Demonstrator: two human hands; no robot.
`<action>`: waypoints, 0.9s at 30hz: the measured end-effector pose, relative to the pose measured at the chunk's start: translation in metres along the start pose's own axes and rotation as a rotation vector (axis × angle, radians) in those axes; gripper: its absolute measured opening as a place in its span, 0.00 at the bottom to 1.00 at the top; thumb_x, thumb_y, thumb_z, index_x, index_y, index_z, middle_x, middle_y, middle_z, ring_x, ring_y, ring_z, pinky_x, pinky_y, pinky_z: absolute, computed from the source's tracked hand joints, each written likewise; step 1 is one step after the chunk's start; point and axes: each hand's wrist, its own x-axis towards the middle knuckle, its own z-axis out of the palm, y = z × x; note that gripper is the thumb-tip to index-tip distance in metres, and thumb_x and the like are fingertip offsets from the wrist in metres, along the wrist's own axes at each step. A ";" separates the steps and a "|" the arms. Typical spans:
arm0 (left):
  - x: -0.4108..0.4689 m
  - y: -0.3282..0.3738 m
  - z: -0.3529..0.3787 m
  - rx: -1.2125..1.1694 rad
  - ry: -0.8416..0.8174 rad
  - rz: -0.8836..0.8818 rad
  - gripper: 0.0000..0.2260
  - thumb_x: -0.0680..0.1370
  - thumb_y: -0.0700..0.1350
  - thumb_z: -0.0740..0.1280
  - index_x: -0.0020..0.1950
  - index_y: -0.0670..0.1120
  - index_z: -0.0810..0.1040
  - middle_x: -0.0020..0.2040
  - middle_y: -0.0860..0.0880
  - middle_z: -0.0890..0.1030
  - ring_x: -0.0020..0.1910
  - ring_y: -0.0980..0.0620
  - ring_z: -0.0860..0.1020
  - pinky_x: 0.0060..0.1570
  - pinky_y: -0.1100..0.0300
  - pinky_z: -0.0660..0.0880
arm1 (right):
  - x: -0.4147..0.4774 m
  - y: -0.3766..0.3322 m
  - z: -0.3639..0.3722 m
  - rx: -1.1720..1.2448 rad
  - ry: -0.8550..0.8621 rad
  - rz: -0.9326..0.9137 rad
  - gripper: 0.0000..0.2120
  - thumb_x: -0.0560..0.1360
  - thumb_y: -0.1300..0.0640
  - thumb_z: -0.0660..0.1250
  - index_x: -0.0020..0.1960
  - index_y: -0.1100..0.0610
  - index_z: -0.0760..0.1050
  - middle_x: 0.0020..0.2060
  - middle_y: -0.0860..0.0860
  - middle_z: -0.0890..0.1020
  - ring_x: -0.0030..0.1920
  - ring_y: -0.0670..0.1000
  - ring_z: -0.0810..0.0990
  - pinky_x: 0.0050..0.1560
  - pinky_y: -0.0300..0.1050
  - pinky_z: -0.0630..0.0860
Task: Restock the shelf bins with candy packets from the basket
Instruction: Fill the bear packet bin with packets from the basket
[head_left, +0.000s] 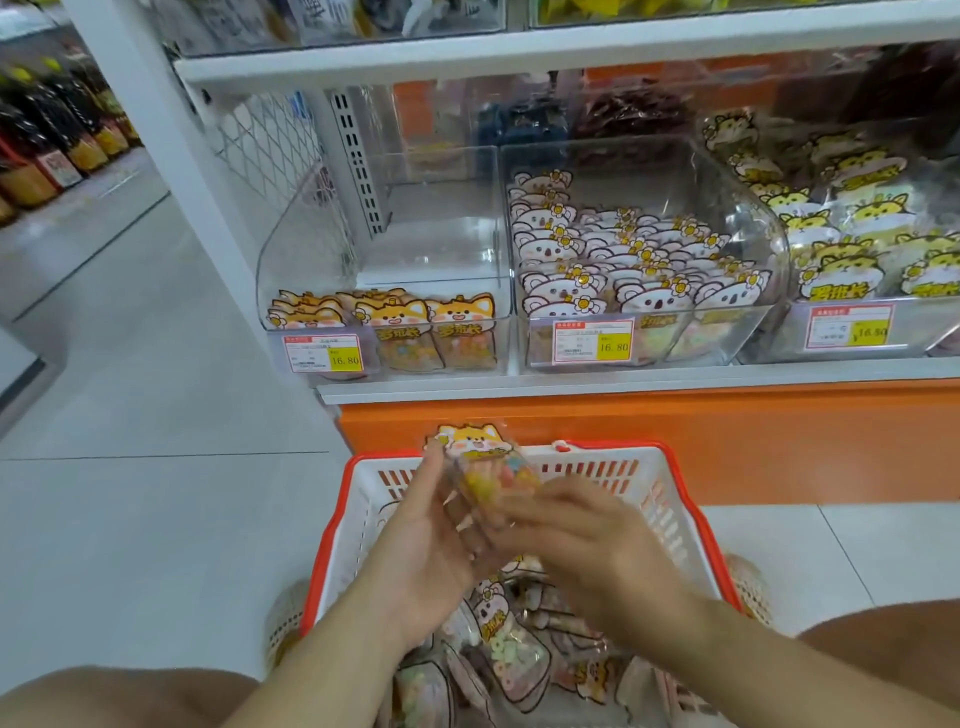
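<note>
Above the white basket with an orange rim, both hands hold a candy packet with an orange fox-dog face. My left hand cups its left side with straight fingers, and my right hand grips its lower right. More packets lie loose in the basket. On the shelf, the left clear bin holds a few matching fox-dog packets at its front. The middle bin is packed with white koala packets, and the right bin holds yellow tiger packets.
The white shelf edge and an orange base panel stand just beyond the basket. Bottles line a shelf at far left across a grey tiled aisle floor. My knees frame the bottom corners.
</note>
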 end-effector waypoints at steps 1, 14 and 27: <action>0.001 -0.001 -0.001 0.013 -0.030 -0.021 0.30 0.79 0.63 0.60 0.63 0.38 0.80 0.56 0.39 0.83 0.45 0.44 0.83 0.38 0.52 0.82 | -0.005 -0.002 0.008 -0.025 -0.021 -0.045 0.17 0.74 0.66 0.67 0.56 0.47 0.81 0.61 0.42 0.82 0.53 0.50 0.79 0.49 0.48 0.79; 0.029 0.005 -0.042 0.531 0.282 0.271 0.14 0.74 0.45 0.76 0.59 0.48 0.81 0.53 0.47 0.86 0.55 0.45 0.84 0.64 0.38 0.75 | -0.030 0.065 0.011 -0.034 -0.172 0.593 0.08 0.77 0.60 0.68 0.54 0.50 0.79 0.51 0.44 0.82 0.51 0.44 0.79 0.54 0.36 0.74; 0.047 0.001 -0.059 0.456 0.329 0.333 0.13 0.76 0.42 0.74 0.59 0.52 0.81 0.55 0.51 0.86 0.55 0.49 0.84 0.63 0.47 0.76 | -0.113 0.064 0.093 -0.638 -1.483 0.213 0.22 0.83 0.52 0.59 0.76 0.55 0.67 0.78 0.55 0.60 0.77 0.60 0.56 0.75 0.61 0.51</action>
